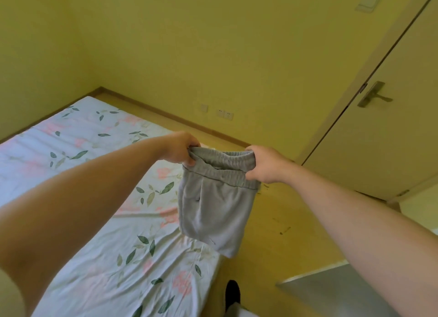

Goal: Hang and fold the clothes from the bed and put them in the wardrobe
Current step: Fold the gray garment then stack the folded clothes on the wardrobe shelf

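Observation:
Grey shorts with an elastic waistband hang in the air over the bed's right edge. My left hand grips the left end of the waistband. My right hand grips the right end, so the waistband is stretched between both hands. The legs of the shorts dangle freely below. The bed, covered with a white sheet printed with leaves and pink flowers, lies under and to the left of the shorts. No other clothes show on the sheet.
A closed door with a metal handle stands at the right. Yellow walls meet behind the bed. Wooden floor runs along the bed's right side. A grey surface juts in at bottom right. My dark foot shows below.

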`<action>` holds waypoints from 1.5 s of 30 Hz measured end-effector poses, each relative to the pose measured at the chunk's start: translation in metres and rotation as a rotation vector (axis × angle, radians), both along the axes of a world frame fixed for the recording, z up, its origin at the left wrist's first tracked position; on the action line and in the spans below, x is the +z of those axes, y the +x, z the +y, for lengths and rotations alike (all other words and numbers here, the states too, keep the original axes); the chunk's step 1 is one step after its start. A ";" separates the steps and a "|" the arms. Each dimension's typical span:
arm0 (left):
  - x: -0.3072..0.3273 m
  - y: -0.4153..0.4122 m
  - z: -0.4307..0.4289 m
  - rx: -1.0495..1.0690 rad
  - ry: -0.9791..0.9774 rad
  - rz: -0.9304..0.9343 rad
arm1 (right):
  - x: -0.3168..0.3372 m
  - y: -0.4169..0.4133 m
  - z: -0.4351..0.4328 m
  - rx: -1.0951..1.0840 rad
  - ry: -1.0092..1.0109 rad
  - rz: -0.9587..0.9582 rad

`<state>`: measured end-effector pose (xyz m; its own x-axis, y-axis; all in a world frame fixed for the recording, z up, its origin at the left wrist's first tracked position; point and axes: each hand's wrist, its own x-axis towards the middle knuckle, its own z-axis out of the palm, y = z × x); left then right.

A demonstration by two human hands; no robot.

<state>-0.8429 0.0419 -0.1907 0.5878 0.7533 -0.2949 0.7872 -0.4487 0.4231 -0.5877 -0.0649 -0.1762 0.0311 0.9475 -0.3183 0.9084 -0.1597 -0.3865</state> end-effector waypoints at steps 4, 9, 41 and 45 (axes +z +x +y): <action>-0.014 0.025 0.024 0.000 0.059 0.138 | -0.028 0.015 0.033 -0.065 -0.056 0.050; -0.036 0.057 0.057 0.060 0.125 0.164 | -0.052 0.035 0.074 -0.094 -0.049 0.134; -0.411 -0.113 -0.244 -0.207 0.002 0.512 | -0.410 -0.147 -0.157 0.685 -0.315 -0.219; -0.422 -0.134 -0.280 -0.242 0.055 0.496 | -0.433 -0.168 -0.195 0.710 -0.365 -0.164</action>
<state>-0.9771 -0.2379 -0.6126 0.5466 0.6363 -0.5444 0.7580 -0.6523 -0.0014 -0.7560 -0.2603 -0.6092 -0.4651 0.5960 -0.6546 0.8808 0.3857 -0.2747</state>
